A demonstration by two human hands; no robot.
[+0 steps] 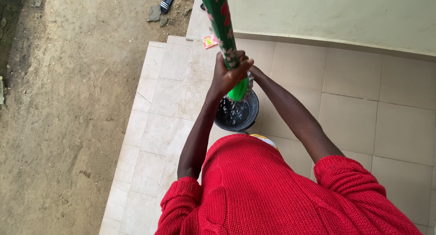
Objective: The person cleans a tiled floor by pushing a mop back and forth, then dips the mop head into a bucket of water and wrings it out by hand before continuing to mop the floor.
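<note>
Mop handle point(222, 21), green with red and white flowers, stands nearly upright, clamped in both hands. Left hand point(225, 76) wraps its fingers tight round the shaft; right hand point(249, 68) sits just behind it, mostly hidden, fingers curled on the same shaft. Just below the fingers the bright green mop socket point(239, 90) dips into a dark bucket point(251, 113) of water on the pale tiled floor point(354, 121). Beyond the fingers lie a pink packet point(210, 41) and bare dirt ground point(68, 103).
</note>
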